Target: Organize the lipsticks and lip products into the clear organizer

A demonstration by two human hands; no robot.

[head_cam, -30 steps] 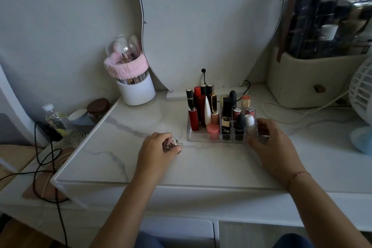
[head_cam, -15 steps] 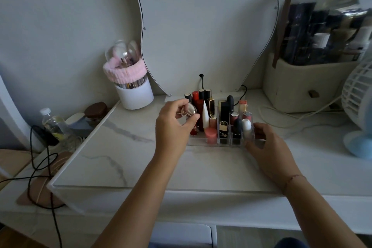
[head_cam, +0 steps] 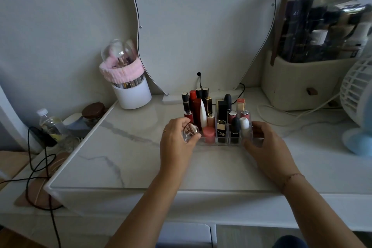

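The clear organizer (head_cam: 223, 140) stands on the marble tabletop, holding several upright lipsticks and lip products in red, black, gold, pink and white. My left hand (head_cam: 177, 141) grips a small clear rounded lip product (head_cam: 191, 131) over the organizer's front left corner. A pink round-topped lipstick (head_cam: 209, 134) stands just right of it. My right hand (head_cam: 263, 145) rests against the organizer's right end, fingers curled on its wall.
A white brush holder (head_cam: 131, 94) with a pink band stands at the back left. Behind the organizer leans a large mirror (head_cam: 201, 26). A beige cosmetics case (head_cam: 302, 82) and a white fan (head_cam: 358, 106) sit right. Black cables (head_cam: 40, 167) and a bottle (head_cam: 47, 122) lie left.
My left hand lifted the clear lip product from the tabletop up over the organizer, then lowered it to the front left corner. My right hand stayed at the organizer's right end.
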